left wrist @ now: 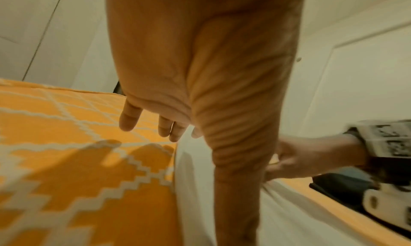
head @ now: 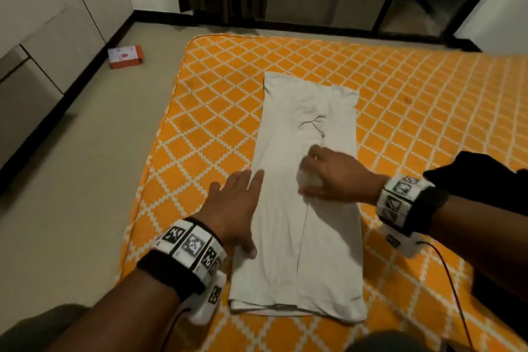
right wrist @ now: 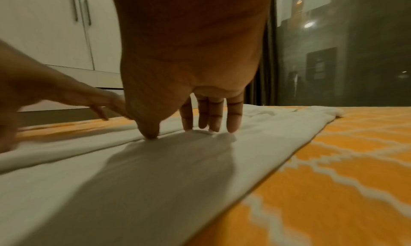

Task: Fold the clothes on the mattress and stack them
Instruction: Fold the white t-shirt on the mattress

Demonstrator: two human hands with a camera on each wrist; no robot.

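On the orange mattress w/ white lattice pattern, head view: a white garment lies folded lengthwise into a long strip, sleeve bunched near its far end. Left hand flat, fingers straight, over the strip's left edge, thumb on the cloth. Right hand rests on the strip's middle, fingers spread, palm down. Both wrists carry bands w/ black-and-white marker squares. A dark cloth sits at the right edge by the right forearm. On the floor left of the mattress, a small orange-and-white box; white cabinets along the wall.

Left wrist view: left hand seen from the palm side, fingers extended and relaxed above the mattress, gripping nothing. White garment runs below the thumb side. Right hand on the cloth at right; blurry.

Right wrist view: right hand open, fingertips and thumb pressing down on the white garment; nothing pinched as far as visible. Left hand at left, blurred, fingers straight. Mattress to the right of the cloth.
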